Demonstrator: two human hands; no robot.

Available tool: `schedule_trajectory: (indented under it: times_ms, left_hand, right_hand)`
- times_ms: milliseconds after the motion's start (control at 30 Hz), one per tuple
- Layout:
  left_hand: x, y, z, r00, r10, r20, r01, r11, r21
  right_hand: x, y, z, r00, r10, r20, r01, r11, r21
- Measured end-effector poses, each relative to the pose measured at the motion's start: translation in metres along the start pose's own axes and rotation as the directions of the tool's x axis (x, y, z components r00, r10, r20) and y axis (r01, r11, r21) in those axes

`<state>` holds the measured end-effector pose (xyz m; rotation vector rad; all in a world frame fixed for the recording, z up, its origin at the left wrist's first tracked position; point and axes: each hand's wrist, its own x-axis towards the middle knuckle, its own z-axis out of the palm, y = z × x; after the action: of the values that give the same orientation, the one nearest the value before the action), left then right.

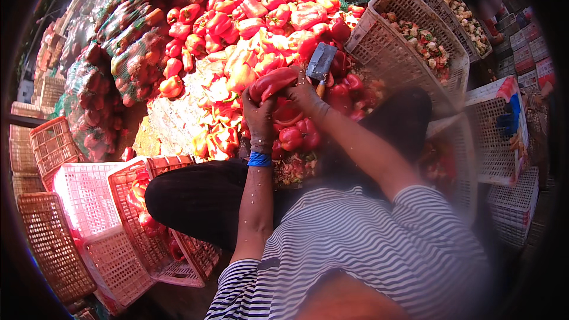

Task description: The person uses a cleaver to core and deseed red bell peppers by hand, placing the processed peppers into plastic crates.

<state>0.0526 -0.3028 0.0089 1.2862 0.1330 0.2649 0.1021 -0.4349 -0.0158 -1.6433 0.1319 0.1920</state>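
Note:
A red bell pepper (pixel 274 83) is held between my two hands above a heap of peppers. My left hand (pixel 260 122), with a blue band at the wrist, grips its left end from below. At its right end, the fingers of my right hand (pixel 307 97) close on it. Both hands look gloved or stained. Just beyond my right hand is a broad-bladed tool (pixel 321 61) with a wooden handle, lying over the peppers. Whole red peppers (pixel 253 9) are piled farther off, and opened pepper pieces (pixel 218 135) lie to the left of my hands.
Mesh sacks of peppers (pixel 91 102) stand at the left. Plastic crates (pixel 133 222) are beside my left knee, one holding peppers. At the right, a large crate (pixel 400 60) holds cut cores and scraps, with more crates (pixel 493 133) nearby. Part of another person shows at the upper right.

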Motion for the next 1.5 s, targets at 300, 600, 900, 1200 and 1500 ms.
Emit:
schedule_trajectory:
  times_ms: [300, 600, 900, 1200, 1500]
  left_hand:
    - [0.004, 0.013, -0.014, 0.999, 0.016, -0.05, -0.01, 0.993, 0.116]
    - [0.01, 0.007, -0.027, 0.996, -0.06, 0.059, 0.075, 0.951, -0.299]
    - [-0.005, 0.024, 0.017, 0.967, 0.234, -0.102, -0.142, 0.824, 0.549]
    - [-0.002, 0.017, -0.008, 0.99, 0.071, -0.124, -0.035, 0.961, 0.275]
    - [-0.002, -0.008, -0.002, 0.996, -0.093, -0.001, 0.093, 0.996, 0.018]
  right_hand:
    - [0.005, -0.02, 0.018, 0.998, -0.057, 0.027, 0.057, 0.998, 0.025]
    - [-0.032, -0.047, -0.002, 0.95, -0.31, 0.04, 0.292, 0.836, -0.465]
    - [-0.019, -0.037, -0.008, 0.993, -0.113, 0.033, 0.114, 0.993, -0.013]
    - [-0.024, -0.052, -0.008, 0.961, -0.268, 0.062, 0.272, 0.889, -0.368]
    - [-0.009, -0.061, -0.061, 0.866, -0.229, 0.443, 0.442, 0.765, -0.468]
